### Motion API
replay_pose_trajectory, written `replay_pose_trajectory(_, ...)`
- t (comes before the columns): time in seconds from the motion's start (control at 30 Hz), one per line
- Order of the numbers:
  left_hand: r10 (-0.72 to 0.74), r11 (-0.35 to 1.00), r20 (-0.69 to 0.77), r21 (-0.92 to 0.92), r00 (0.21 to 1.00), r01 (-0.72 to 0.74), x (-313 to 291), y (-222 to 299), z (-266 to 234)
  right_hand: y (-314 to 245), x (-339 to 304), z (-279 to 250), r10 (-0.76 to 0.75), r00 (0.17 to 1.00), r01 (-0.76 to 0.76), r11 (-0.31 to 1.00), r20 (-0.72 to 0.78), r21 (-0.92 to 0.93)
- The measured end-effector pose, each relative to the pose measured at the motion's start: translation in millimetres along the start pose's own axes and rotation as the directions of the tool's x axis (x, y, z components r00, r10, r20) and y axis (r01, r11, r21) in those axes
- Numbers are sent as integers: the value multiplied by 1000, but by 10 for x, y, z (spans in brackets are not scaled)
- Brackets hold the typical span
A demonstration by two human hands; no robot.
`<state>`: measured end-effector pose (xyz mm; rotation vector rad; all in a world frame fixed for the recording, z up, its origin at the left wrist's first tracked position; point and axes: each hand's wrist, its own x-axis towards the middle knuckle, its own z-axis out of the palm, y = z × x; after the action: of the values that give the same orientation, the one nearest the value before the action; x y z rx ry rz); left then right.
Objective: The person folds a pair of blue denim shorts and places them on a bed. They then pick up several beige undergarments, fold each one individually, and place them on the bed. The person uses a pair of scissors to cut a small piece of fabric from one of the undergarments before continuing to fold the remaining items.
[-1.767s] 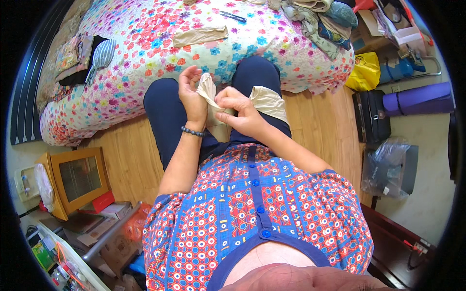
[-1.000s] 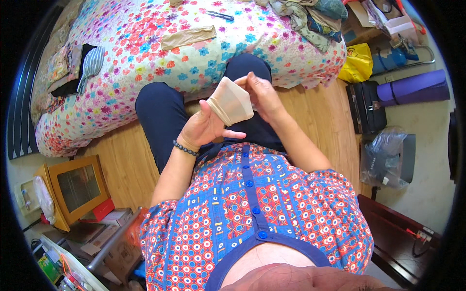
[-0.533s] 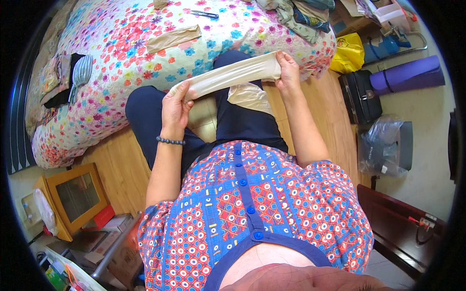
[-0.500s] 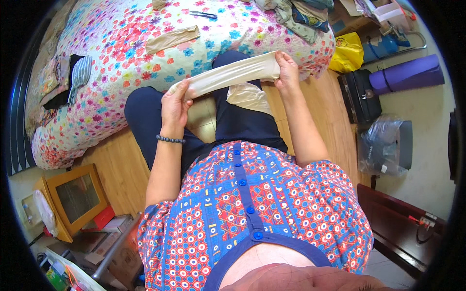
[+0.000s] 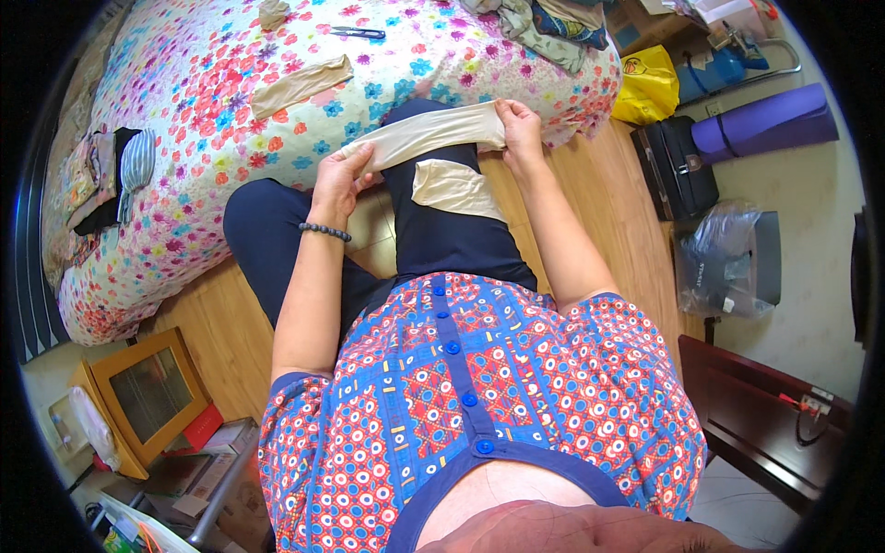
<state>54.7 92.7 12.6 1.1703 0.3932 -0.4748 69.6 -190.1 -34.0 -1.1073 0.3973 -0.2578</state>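
A long beige strip of stretchy cloth (image 5: 429, 129) spans the space between my hands, resting over or just above my right knee. Its left end is pinched between the thumb and fingers of my left hand (image 5: 339, 180), which has a dark bead bracelet (image 5: 324, 230) at the wrist. My right hand (image 5: 522, 131) grips the other end, thumb on top. On my right thigh lies a second beige cloth piece (image 5: 454, 188), loosely folded. A third beige piece (image 5: 302, 87) is spread flat on the bed, with dark-handled thread snips (image 5: 358, 32) beyond it.
The bed has a flowered cover (image 5: 207, 175). Folded clothes (image 5: 553, 32) lie at its far right, a striped cloth (image 5: 138, 166) at its left. To the right stand a yellow bag (image 5: 648, 85), a black case (image 5: 678, 175) and a rolled purple mat (image 5: 770, 124).
My hands have come somewhat closer together, and the beige strip between them is less stretched and lies lower near the knee. The whole view has shifted slightly.
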Motion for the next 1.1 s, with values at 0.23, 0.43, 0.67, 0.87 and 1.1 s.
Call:
replay_pose_trajectory(0.23,123,987,-73,115,990,-114,101,-153,-49,113,31,-64,33,999,-34,997,-4,-75)
replay_pose_trajectory(0.43,-22,1000,-63,-4,998,22,136,-383,-49,297,45,-131,51,997,-39,983,63,-180)
replay_pose_trajectory(0.67,369,716,200,561,908,-414,-339,-430,253,94,-193,-432,-285,942,330,677,179,-658)
replay_pose_trajectory(0.87,506,582,263,598,821,-551,-497,-408,490,189,-827,-714,554,797,-357,754,242,-551)
replay_pose_trajectory(1.1,409,888,113,181,905,-424,-617,-334,248,-56,-887,-877,367,855,-310,928,367,-206)
